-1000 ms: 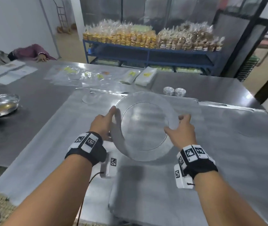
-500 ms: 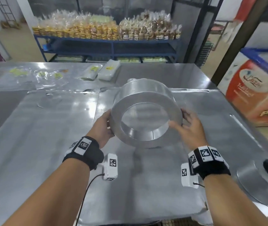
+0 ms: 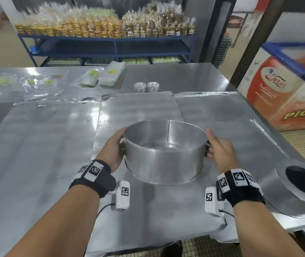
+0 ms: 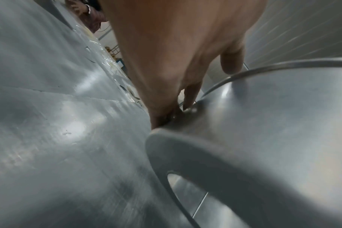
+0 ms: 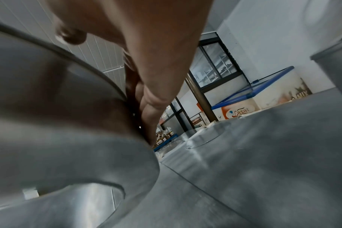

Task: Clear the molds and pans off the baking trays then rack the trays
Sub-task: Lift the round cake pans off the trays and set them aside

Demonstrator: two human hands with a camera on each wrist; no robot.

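A round metal ring pan [image 3: 164,160] hangs upright over the middle baking tray [image 3: 138,112], held between both hands. My left hand [image 3: 114,151] grips its left wall, thumb up by the rim. My right hand [image 3: 220,153] grips the right wall the same way. The left wrist view shows the left hand [image 4: 176,61] with fingers running down the pan's wall [image 4: 273,123]. In the right wrist view the right hand's fingers [image 5: 146,108] lie against the pan [image 5: 59,115]. A second ring pan [image 3: 300,190] sits on the right tray [image 3: 240,136].
Another flat tray [image 3: 36,154] lies on the left of the steel table. Two stacks of small foil cups [image 3: 146,86] and plastic packets [image 3: 101,75] sit behind the trays. A blue shelf [image 3: 110,43] of packed goods stands beyond, a chest freezer [image 3: 287,89] to the right.
The pan has turned from facing me with its opening to standing upright, and has come lower and nearer to me. Both hands have kept their hold on its sides.
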